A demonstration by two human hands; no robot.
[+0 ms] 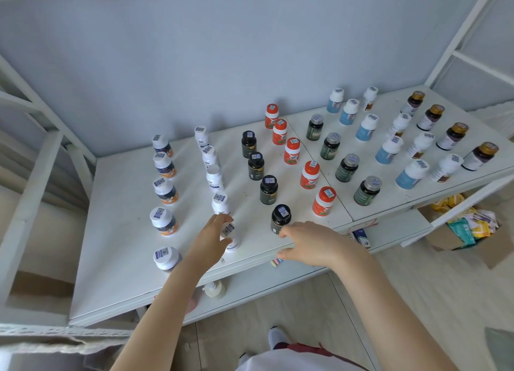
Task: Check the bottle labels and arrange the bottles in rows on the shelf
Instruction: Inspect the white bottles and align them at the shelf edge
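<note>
Several rows of small bottles stand on the white shelf (116,259), each with a barcode sticker on its cap. My left hand (208,240) is wrapped around the front white bottle (230,238) of the second row from the left. My right hand (308,245) hovers with fingers apart, its fingertips touching the front black bottle (280,217) beside it. Left of my hands runs a row of white-capped bottles with orange bases (164,221). To the right stand orange-red bottles (322,201), then dark green, light blue, white and gold-capped brown rows.
The grey wall sits right behind the shelf. White frame posts (33,181) rise at the left and far right. A lower shelf holds a small pump bottle (214,288). A cardboard box of packets (470,228) rests on the floor at right.
</note>
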